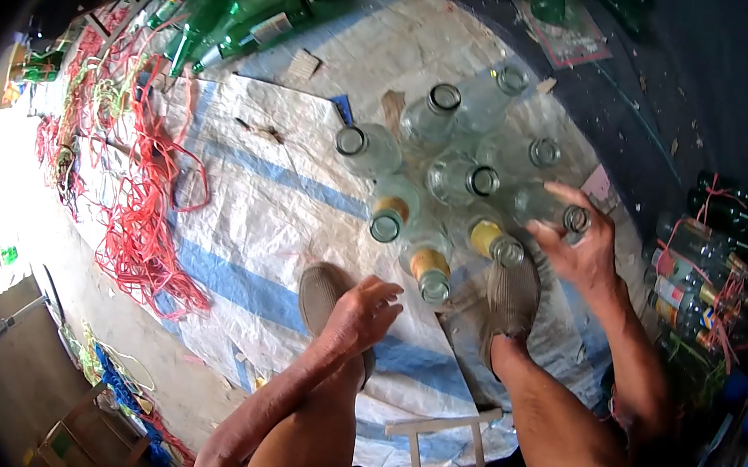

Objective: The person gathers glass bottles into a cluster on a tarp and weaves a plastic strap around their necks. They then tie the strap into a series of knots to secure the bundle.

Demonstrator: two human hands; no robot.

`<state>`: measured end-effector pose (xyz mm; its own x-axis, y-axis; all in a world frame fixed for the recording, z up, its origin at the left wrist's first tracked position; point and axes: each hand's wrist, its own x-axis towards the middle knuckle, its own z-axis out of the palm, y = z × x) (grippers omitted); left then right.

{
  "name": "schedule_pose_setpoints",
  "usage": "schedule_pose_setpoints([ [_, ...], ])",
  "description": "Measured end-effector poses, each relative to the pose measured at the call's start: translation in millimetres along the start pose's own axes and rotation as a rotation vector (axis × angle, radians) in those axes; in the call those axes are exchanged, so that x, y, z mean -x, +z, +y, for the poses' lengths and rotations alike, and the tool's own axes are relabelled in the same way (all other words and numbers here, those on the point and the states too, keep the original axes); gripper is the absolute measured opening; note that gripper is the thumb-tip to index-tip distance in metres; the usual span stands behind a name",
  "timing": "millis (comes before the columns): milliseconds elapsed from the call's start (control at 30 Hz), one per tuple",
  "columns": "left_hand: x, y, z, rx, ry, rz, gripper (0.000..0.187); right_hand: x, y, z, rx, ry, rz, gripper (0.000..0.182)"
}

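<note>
Glossy clear glass bottles (pixel 428 125), woven plastic tarp (pixel 282 212) — matt, red string (pixel 143 231)

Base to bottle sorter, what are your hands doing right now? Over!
Right hand fingers on a clear bottle's neck. Left hand empty, fingers curled, above the knee. Other clear bottles crowd close around. Over.

Blue-striped white tarp (pixel 257 190) over dusty ground, glaring daylight at the left.
</note>
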<state>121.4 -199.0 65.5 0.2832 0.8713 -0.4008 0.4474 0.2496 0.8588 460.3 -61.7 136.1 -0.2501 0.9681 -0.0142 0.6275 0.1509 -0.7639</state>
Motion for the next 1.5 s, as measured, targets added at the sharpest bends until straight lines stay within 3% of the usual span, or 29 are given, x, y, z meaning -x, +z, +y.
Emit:
schedule_pose_setpoints([
  [333,4.5,-12.0,-33.9,-0.087,-0.053,0.088,0.027,-2.1,-2.8,15.7,-0.053,-0.099,-0.063,0.064],
  [533,-11.3,-37.0,-37.1,-0.118,-0.067,0.225,0.023,-5.3,-18.6,6.9,-0.023,0.024,-0.213,0.082],
  [733,-67.6,-104.1,-35.4,-0.146,0.048,0.432,0.019,-2.4,-22.2,35.7,0.111,0.167,-0.253,0.094],
  [867,-133.8,-168.9,-3.4,-0.234,0.149,0.542,0.021,3.1,-14.9,61.2,0.134,0.276,-0.261,0.094],
  [1000,-220.9,-226.4,11.3,-0.334,0.304,0.652,0.037,9.1,-14.9,76.9,0.103,0.348,-0.303,0.093],
  [1067,-260.1,-249.9,34.8,-0.366,0.306,0.706,0.049,10.2,-16.7,83.4,0.083,0.437,-0.358,0.095],
  [1233,-333.7,-282.1,81.2,-0.568,0.189,0.866,0.077,15.3,-18.1,95.8,-0.046,0.435,-0.334,0.093],
  [1500,-399.4,-310.8,84.6,-0.750,0.120,0.849,0.085,16.5,-19.0,118.8,-0.125,0.568,-0.333,0.086],
])
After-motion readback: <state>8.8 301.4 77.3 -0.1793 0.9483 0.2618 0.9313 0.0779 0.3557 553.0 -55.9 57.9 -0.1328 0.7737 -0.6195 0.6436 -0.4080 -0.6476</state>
